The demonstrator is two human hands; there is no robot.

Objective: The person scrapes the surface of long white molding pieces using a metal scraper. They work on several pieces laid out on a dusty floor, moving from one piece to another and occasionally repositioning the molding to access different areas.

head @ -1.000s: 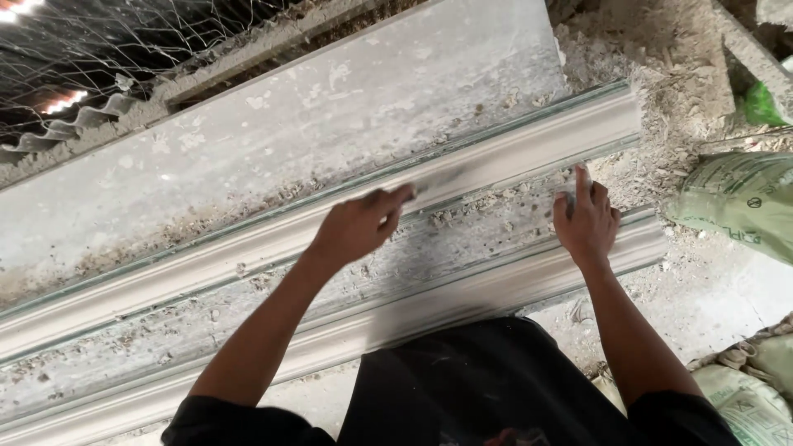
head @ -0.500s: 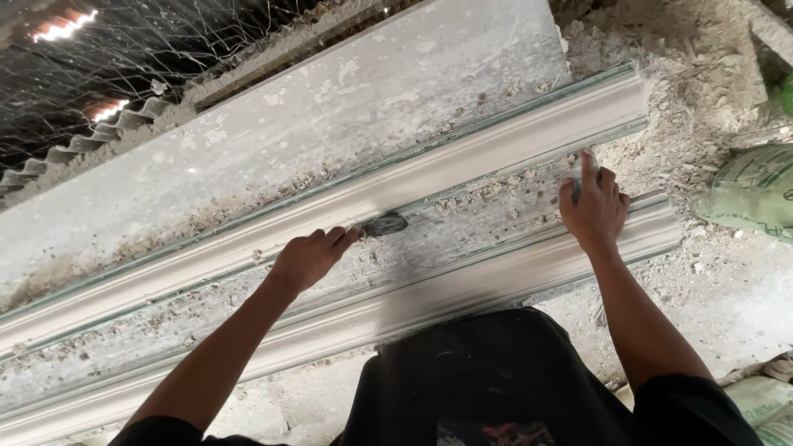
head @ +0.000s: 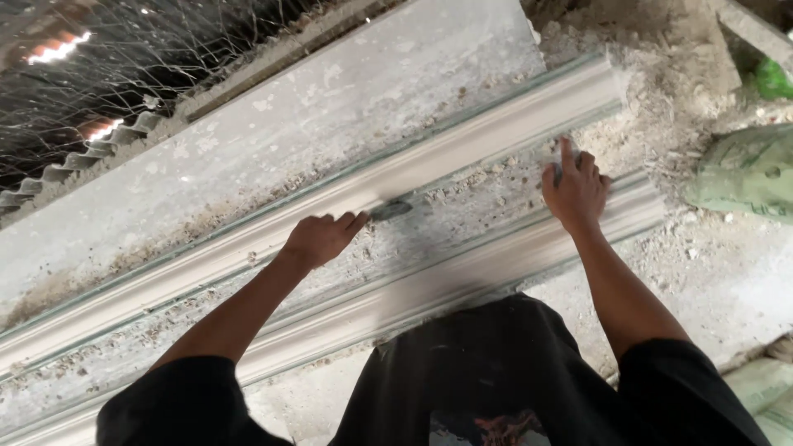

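Note:
Two long white plaster moulding strips lie side by side on a dusty bench: the upper strip (head: 462, 157) and the lower strip (head: 429, 293), with a crumb-strewn channel between them. My left hand (head: 320, 238) grips a small flat scraper (head: 390, 210) whose blade rests against the lower edge of the upper strip. My right hand (head: 576, 188) lies farther right in the channel, index finger stretched up toward the upper strip, the other fingers curled; whether it holds anything is hidden.
A flat grey slab (head: 273, 132) lies beyond the strips. Wire mesh (head: 124, 74) and a corrugated sheet edge (head: 74, 165) sit at top left. Plaster rubble (head: 661, 58) piles at the right end, beside green sacks (head: 743, 169).
My left hand with the scraper has slid leftward along the upper strip over the last second. My right hand has stayed near the right end of the strips.

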